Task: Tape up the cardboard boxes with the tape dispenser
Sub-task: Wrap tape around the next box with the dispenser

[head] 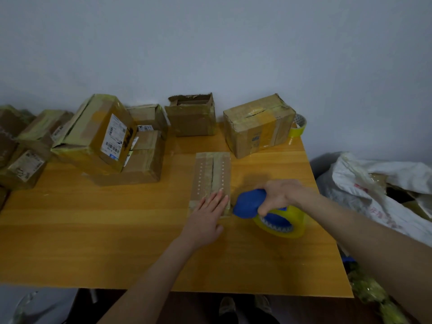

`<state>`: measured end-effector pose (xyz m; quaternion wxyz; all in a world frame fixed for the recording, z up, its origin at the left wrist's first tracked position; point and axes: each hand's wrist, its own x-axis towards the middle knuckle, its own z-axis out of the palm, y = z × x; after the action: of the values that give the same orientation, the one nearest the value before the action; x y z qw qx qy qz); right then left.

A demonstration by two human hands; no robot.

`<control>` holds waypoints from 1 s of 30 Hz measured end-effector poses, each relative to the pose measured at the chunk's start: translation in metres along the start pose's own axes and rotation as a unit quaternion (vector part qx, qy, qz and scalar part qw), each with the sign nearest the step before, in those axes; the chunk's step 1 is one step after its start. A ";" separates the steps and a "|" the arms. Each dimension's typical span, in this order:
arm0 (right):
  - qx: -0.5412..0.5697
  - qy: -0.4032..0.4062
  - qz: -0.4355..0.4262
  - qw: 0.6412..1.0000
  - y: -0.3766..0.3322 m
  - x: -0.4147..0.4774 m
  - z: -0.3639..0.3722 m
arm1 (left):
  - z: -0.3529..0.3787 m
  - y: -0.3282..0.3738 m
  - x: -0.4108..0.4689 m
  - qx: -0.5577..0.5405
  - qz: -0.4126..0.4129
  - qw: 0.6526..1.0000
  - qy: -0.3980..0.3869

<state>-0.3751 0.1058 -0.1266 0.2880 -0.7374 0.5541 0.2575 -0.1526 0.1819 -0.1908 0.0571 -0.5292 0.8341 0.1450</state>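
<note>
Work box: a flat brown cardboard box [211,176] lies in the middle of the orange wooden table [105,242], its long side running away from the person. A seam runs down the centre of its top between two rows of small pale dots, and glossy tape covers its far end.
Left hand: the left hand [207,217] lies palm down on the near end of the flat box, fingers straight and close together, pointing toward the wall. It grips nothing.
Right hand: the right hand [284,195] reaches in from above, its curled fingers clamped round the handle of a blue plastic tape dispenser [249,203].
Dispenser: it sits low over the table just right of the flat box's near right corner, blue nose toward the box. Whether the nose touches the cardboard cannot be told. A roll of yellow tape [295,222] is mounted on it, on the side nearer the person.
Back right: a taped brown cardboard box with a torn top [257,127] stands near the table's far right corner. A spare roll of yellowish tape [299,126] stands just behind its right end.
Back centre: a small brown cardboard box with open, ragged flaps [191,116] stands against the grey wall [210,43].
Left: a large taped box bearing a white shipping label [93,134] leans tilted on lower boxes [142,164]. More taped boxes [25,164] crowd the far left edge.
Beside the table: a white woven sack [378,181] slumps on the right.
Below: a pair of shoes [227,306] shows under the near table edge.
</note>
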 end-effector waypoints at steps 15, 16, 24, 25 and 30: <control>0.739 0.135 0.125 0.648 0.044 0.045 0.037 | -0.009 -0.009 0.015 -0.091 -0.165 0.975 0.122; 0.753 0.128 0.130 0.633 0.047 0.050 0.039 | -0.008 -0.010 0.015 -0.095 -0.170 0.973 0.123; 0.576 0.201 0.177 0.772 0.056 0.052 0.046 | -0.015 -0.017 0.010 -0.229 -0.209 0.938 0.158; 0.513 0.219 0.173 0.812 0.055 0.049 0.045 | -0.017 -0.020 0.005 -0.241 -0.213 0.932 0.164; 0.322 0.353 0.087 0.874 -0.002 0.018 0.041 | -0.016 -0.031 -0.026 -0.288 -0.273 0.895 0.205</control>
<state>-0.3710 0.1236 -0.1680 0.2711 -0.5947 0.7331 -0.1882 -0.1123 0.1866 -0.1745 -0.2327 -0.7473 0.5720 0.2455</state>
